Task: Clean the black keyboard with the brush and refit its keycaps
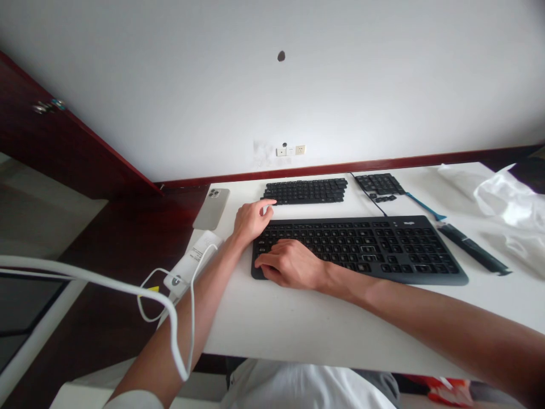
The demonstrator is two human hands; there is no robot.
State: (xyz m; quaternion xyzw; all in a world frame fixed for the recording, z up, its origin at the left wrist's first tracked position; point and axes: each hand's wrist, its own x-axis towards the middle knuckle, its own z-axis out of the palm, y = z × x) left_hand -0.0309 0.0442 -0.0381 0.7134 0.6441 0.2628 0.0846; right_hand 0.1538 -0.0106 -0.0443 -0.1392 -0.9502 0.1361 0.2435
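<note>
A wide black keyboard (374,250) lies on the white table, its sockets bare of keycaps over most of its face. Behind it, loose black keycaps (306,191) are laid out in rows like a keyboard. My left hand (251,221) reaches to the lower left corner of those rows. Its index finger is stretched out at a keycap there, with the thumb apart below. My right hand (293,264) rests on the keyboard's lower left part, fingers curled and pressed together. Its fingertips are hidden, so anything in them cannot be seen.
More keycaps (380,183) lie at the back right, near a blue-handled tool (426,206) and a black brush-like strip (472,248). Crumpled clear plastic (511,196) covers the right side. A phone (212,208) and a white power strip (193,261) with cables sit left.
</note>
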